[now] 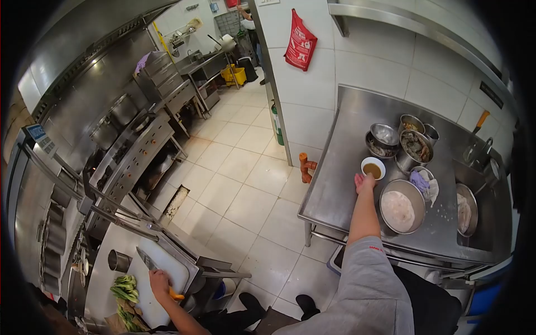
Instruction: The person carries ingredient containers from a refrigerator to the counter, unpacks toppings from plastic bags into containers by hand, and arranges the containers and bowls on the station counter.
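My right hand (365,182) reaches over the steel table and grips the near edge of a small white bowl (373,168) of brownish liquid. Just beyond the bowl stand several metal bowls and pots, one a pot of shellfish-like pieces (415,146). A large steel bowl (402,206) with a pale mass in it is beside my forearm. At lower left, my left hand (160,281) is closed round a kitchen knife (147,260) over the white cutting board (174,272). Its orange handle shows past my hand. Cut green vegetables (125,288) lie beside the board.
A steel cup (119,260) is near the board. Stoves with large pots (104,133) line the left wall. Tiled floor (250,196) separates the two counters. A sink holding another bowl (467,209) is at right. Another person (249,23) stands far back.
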A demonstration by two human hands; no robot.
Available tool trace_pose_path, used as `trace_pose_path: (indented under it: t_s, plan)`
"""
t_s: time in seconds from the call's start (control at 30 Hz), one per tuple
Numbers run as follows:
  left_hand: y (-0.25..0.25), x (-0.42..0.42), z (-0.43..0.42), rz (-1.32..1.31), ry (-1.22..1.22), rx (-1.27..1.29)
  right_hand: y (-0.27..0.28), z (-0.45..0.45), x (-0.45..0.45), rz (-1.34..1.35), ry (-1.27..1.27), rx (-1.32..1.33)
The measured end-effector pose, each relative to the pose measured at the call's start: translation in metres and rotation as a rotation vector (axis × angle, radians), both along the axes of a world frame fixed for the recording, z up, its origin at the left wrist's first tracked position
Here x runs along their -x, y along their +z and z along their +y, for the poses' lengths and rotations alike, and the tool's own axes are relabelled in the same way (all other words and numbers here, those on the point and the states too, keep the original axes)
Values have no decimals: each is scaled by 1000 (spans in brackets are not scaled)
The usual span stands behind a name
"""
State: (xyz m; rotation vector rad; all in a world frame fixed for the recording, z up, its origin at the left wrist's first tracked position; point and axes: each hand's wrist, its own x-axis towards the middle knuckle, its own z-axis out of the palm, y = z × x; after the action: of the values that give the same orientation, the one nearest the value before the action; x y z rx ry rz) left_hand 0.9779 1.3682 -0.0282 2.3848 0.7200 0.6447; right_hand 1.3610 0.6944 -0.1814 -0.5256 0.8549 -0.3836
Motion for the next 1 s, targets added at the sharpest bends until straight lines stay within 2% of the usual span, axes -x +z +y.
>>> trace_pose_path:
  t_s: [0.13, 0.2, 0.27, 0.33, 0.47, 0.53, 0.63, 0.7, 0.8, 0.9, 0.93, 1.0]
  plan:
    - [0, 0, -2, 2, -6, -7, 16, 21, 3, -55, -120, -25]
    - [3, 7, -4, -11, -11, -17, 2, 31, 1, -130, -118, -29]
    - [8, 20, -9, -30, -14, -36, 22, 72, 25, -291, -78, 9]
    - [12, 49, -15, -60, -15, -66, 48, 119, 56, -279, -54, -61]
    - [3, 154, -37, -95, -16, -132, 63, 199, 148, -326, 282, -179]
    - [-18, 234, -51, -76, 10, -144, 88, 234, 229, -349, 402, -159]
    - [-73, 387, -72, 30, 126, -96, 89, 270, 350, -306, 521, -127]
    - [-121, 506, -93, 146, 262, -8, 67, 285, 430, -316, 610, -32]
    - [-192, 705, -154, 339, 548, 211, 17, 293, 553, -124, 739, 23]
    - [-251, 891, -278, 399, 839, 448, -45, 288, 670, 97, 1085, 152]
    - [-272, 941, -332, 364, 916, 502, -76, 287, 703, 173, 1283, 243]
    - [-305, 999, -438, 251, 1064, 581, -97, 296, 769, 179, 1681, 189]
